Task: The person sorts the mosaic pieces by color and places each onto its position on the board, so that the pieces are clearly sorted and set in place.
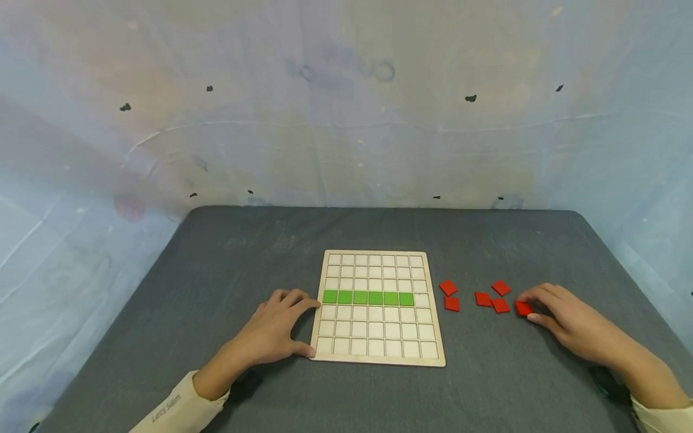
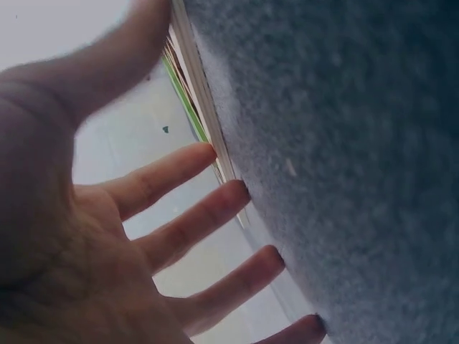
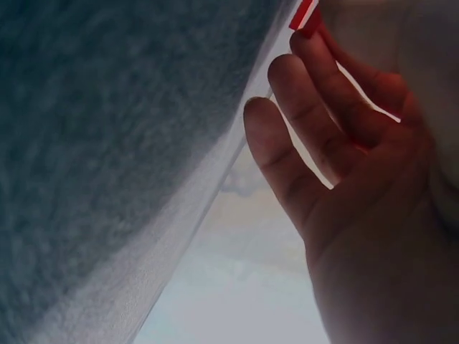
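A wooden grid board (image 1: 379, 362) lies on the table, with several green square tiles (image 1: 360, 297) along its middle row from the left edge. That row's rightmost cell shows bare wood. My left hand (image 1: 271, 334) touches the board's left side, thumb at the near corner and fingers spread, as the left wrist view also shows. Right of the board, my right hand (image 1: 576, 325) pinches a red square tile (image 1: 523, 308) between thumb and fingers. In the right wrist view the red tile (image 3: 305, 16) shows at the fingertips, partly cut off by the frame.
Several loose red tiles (image 1: 483, 299) lie on the dark grey table (image 1: 260, 246) between the board and my right hand. Two of them (image 1: 452, 304) are close to the board's right edge. A pale cloth backdrop (image 1: 346, 162) stands behind the table and along its sides.
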Demonstrator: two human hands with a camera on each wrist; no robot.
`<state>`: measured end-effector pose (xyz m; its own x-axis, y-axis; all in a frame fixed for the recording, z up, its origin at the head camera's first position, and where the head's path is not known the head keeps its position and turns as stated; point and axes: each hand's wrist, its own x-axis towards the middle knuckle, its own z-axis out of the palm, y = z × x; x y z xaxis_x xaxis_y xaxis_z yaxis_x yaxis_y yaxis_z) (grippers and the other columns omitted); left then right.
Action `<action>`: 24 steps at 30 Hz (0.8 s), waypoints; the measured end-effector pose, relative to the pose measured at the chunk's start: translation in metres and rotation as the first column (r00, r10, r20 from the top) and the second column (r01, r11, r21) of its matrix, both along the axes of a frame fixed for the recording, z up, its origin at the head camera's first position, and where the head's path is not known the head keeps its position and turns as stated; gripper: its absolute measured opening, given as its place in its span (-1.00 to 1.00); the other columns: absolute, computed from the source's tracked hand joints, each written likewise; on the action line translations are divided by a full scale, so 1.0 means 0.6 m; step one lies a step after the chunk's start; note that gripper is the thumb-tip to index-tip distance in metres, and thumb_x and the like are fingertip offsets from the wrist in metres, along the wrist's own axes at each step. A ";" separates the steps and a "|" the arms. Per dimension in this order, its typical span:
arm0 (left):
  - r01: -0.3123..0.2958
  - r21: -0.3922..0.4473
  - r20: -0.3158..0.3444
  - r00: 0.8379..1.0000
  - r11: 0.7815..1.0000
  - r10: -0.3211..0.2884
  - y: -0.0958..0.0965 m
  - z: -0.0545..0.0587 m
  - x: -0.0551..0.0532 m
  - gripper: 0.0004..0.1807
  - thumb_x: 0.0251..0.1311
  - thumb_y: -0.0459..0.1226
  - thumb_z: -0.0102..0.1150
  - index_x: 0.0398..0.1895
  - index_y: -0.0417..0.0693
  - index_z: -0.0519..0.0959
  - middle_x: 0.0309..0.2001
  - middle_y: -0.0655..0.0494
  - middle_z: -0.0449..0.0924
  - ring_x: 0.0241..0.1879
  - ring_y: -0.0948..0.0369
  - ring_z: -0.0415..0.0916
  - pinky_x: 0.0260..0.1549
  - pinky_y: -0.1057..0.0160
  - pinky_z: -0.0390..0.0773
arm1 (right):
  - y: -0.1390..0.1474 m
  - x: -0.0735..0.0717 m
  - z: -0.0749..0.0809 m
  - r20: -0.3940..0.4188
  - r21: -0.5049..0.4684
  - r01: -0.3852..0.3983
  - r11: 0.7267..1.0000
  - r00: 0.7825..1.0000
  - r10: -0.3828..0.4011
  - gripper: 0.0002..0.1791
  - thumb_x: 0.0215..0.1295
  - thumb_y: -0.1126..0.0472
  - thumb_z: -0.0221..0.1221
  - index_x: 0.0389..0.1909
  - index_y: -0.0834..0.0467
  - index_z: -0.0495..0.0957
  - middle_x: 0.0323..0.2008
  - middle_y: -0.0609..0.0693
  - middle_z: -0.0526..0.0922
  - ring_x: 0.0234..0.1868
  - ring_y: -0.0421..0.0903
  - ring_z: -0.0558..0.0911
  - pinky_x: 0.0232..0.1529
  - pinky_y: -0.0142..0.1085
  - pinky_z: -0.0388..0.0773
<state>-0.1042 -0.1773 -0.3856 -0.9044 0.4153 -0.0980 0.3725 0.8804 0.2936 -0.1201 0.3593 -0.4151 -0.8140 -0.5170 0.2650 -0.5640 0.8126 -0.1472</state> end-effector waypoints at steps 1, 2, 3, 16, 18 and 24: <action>0.003 -0.005 0.005 1.000 1.000 -0.003 -0.001 0.001 -0.001 -0.07 -0.25 0.14 0.59 0.32 0.21 0.48 0.24 0.14 0.42 0.26 -0.07 0.31 0.05 -0.29 0.42 | -0.001 0.000 0.001 0.006 -0.002 0.004 1.000 1.000 -0.004 -0.57 0.13 0.26 0.42 0.01 -0.09 0.57 -0.08 -0.25 0.59 -0.09 -0.24 0.56 -0.14 -0.29 0.54; 0.008 -0.011 0.010 1.000 1.000 -0.008 -0.001 0.001 -0.001 -0.04 -0.29 0.15 0.60 0.32 0.21 0.47 0.25 0.14 0.41 0.27 -0.08 0.31 0.05 -0.29 0.42 | -0.001 0.000 0.001 0.010 -0.001 0.006 1.000 1.000 -0.006 -0.57 0.13 0.26 0.41 0.01 -0.09 0.57 -0.08 -0.25 0.59 -0.10 -0.24 0.56 -0.15 -0.28 0.55; 0.013 -0.016 0.016 1.000 1.000 -0.013 -0.002 0.001 -0.002 0.00 -0.33 0.17 0.61 0.33 0.20 0.46 0.26 0.13 0.40 0.28 -0.09 0.30 0.05 -0.30 0.42 | -0.002 0.000 0.002 0.016 0.000 0.008 1.000 1.000 -0.008 -0.58 0.14 0.25 0.41 0.01 -0.09 0.57 -0.09 -0.25 0.59 -0.10 -0.25 0.57 -0.16 -0.27 0.56; 0.015 -0.048 0.019 1.000 0.999 -0.014 0.002 -0.001 -0.004 0.05 -0.36 0.21 0.60 0.35 0.22 0.42 0.30 0.13 0.36 0.33 -0.12 0.25 0.09 -0.35 0.38 | -0.023 0.006 0.010 0.040 -0.042 0.018 0.999 0.999 -0.016 -0.58 0.17 0.23 0.40 0.03 -0.14 0.56 -0.07 -0.26 0.58 -0.12 -0.31 0.57 -0.18 -0.30 0.58; 0.009 -0.051 0.025 1.000 0.999 -0.008 0.002 -0.001 -0.003 0.06 -0.37 0.21 0.60 0.35 0.22 0.41 0.31 0.13 0.36 0.33 -0.11 0.24 0.09 -0.34 0.38 | -0.032 0.006 0.010 0.044 -0.049 0.009 0.999 0.999 -0.006 -0.58 0.17 0.23 0.40 0.02 -0.14 0.57 -0.06 -0.26 0.58 -0.12 -0.30 0.58 -0.18 -0.31 0.59; 0.009 -0.047 0.036 0.999 0.999 -0.007 0.001 0.000 -0.001 0.05 -0.37 0.20 0.60 0.35 0.21 0.42 0.30 0.12 0.36 0.33 -0.12 0.24 0.08 -0.35 0.37 | -0.057 0.011 0.009 0.062 -0.042 -0.003 0.999 0.998 0.006 -0.60 0.17 0.21 0.40 0.01 -0.12 0.56 -0.08 -0.24 0.58 -0.17 -0.30 0.59 -0.21 -0.29 0.60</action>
<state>-0.1048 -0.1769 -0.3858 -0.8967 0.4166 -0.1498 0.3694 0.8905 0.2656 -0.1138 0.3248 -0.4098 -0.8271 -0.5101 0.2358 -0.5564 0.8023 -0.2160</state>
